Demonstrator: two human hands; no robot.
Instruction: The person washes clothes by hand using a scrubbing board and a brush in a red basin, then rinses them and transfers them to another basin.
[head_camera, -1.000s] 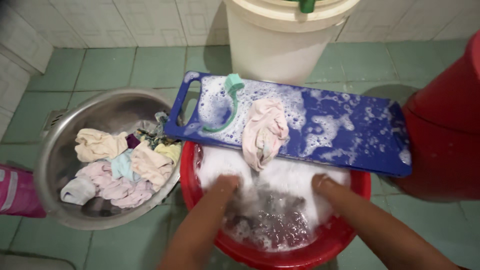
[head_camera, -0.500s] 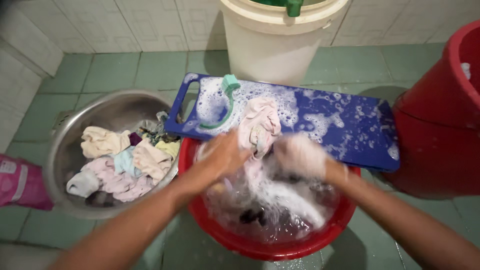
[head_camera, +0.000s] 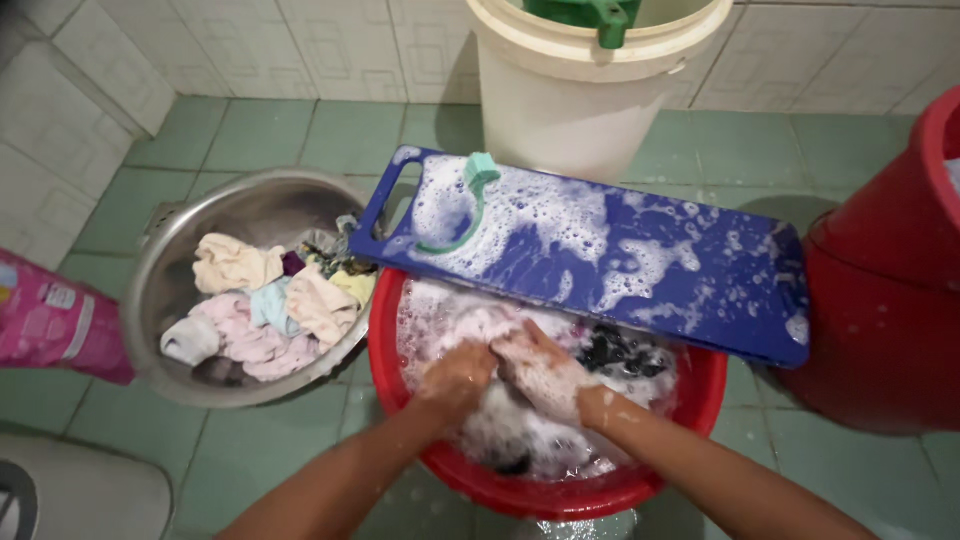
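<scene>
My left hand (head_camera: 458, 375) and right hand (head_camera: 540, 368) were clenched together on a sudsy pale garment (head_camera: 470, 325) in the red basin (head_camera: 400, 385), with the soapy blue washboard (head_camera: 640, 260) just beyond them.

Foam-hidden garment (head_camera: 478, 322); red tub (head_camera: 890, 290) edge-cropped

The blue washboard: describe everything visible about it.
The blue washboard is a flat, rectangular board that looks like plastic, with a handle slot cut into its left end. It lies across the far rim of the red basin, tilted slightly, one end reaching toward the steel bowl. White soap foam streaks most of its top. A green brush with a curved handle rests on its left part. No cloth lies on it.
</scene>
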